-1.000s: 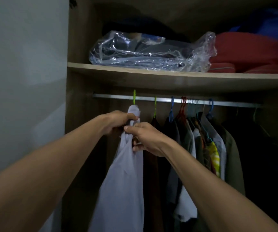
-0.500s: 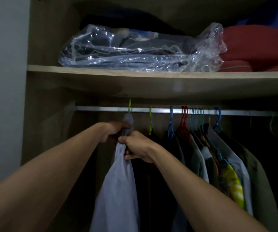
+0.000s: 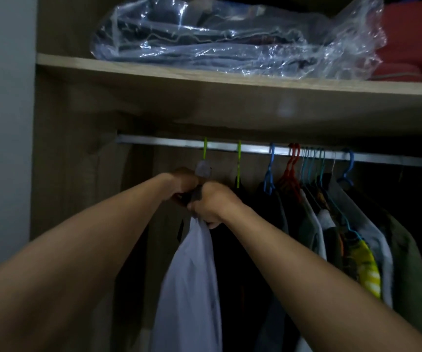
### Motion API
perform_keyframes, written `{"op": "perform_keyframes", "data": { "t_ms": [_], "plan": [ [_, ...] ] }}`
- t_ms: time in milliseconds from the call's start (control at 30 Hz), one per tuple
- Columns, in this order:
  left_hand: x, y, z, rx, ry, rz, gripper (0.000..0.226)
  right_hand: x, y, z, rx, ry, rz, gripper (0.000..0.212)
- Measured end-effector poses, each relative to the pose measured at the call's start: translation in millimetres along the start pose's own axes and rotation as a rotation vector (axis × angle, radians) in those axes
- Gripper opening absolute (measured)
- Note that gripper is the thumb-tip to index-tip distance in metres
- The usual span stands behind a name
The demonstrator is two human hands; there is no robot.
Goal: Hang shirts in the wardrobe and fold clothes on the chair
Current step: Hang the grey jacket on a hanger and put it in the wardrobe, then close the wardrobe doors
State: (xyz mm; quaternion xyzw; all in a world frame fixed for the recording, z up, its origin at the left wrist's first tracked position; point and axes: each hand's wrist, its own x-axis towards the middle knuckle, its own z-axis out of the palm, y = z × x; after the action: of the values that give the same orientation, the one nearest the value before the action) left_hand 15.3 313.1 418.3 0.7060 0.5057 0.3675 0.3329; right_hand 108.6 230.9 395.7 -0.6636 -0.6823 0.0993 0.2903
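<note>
A pale lilac shirt (image 3: pixel 192 280) hangs from a green hanger (image 3: pixel 205 151) at the left end of the metal wardrobe rail (image 3: pixel 169 142). My left hand (image 3: pixel 183 182) grips the shirt near its collar from the left. My right hand (image 3: pixel 211 203) pinches the same part of the shirt from the right, the two hands touching. The shirt's collar pokes up above my hands, and my fingers are mostly hidden behind the cloth and each other.
Several dark and patterned garments (image 3: pixel 331 237) hang on coloured hangers to the right. A wooden shelf (image 3: pixel 204 72) above the rail bears a clear plastic bag of dark clothes (image 3: pixel 230 36) and red folded fabric (image 3: pixel 413 39). The wardrobe's side wall (image 3: pixel 77 174) stands left.
The view has moved closer and tilted down a little. Both hands stay on the shirt's top and have shifted slightly lower on the collar.
</note>
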Motion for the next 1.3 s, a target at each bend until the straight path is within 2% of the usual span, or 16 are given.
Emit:
{"op": "perform_keyframes", "data": {
  "t_ms": [200, 333, 433, 567, 667, 867, 1000, 1300],
  "plan": [
    [-29, 0, -1, 0.174, 0.099, 0.139, 0.054, -32, -7, 0, -0.269, 0.124, -0.074, 0.017],
    [-57, -7, -7, 0.271, 0.166, 0.239, 0.03, -59, -9, -4, -0.271, 0.19, -0.102, 0.028],
    [-83, -23, -17, 0.358, 0.243, 0.213, 0.037, -79, -11, -9, -0.269, 0.206, -0.123, 0.036],
    [-123, -45, -27, 0.606, 0.272, 0.211, 0.062, -110, -14, -15, -0.305, 0.244, -0.155, 0.044],
    [-158, -51, -35, 0.672, 0.279, 0.196, 0.063, -136, -18, -23, -0.336, 0.214, -0.148, 0.046],
    [-239, -44, -58, 0.804, 0.373, 0.294, 0.062, -192, -26, -51, -0.359, 0.222, -0.191, 0.048],
    [-312, -31, -65, 0.862, 0.477, 0.311, 0.056, -237, -31, -61, -0.329, 0.232, -0.243, 0.052],
    [-486, -20, -44, 1.018, 0.632, 0.242, 0.044, -355, -49, -52, -0.253, 0.074, -0.421, 0.057]
  ]
}}
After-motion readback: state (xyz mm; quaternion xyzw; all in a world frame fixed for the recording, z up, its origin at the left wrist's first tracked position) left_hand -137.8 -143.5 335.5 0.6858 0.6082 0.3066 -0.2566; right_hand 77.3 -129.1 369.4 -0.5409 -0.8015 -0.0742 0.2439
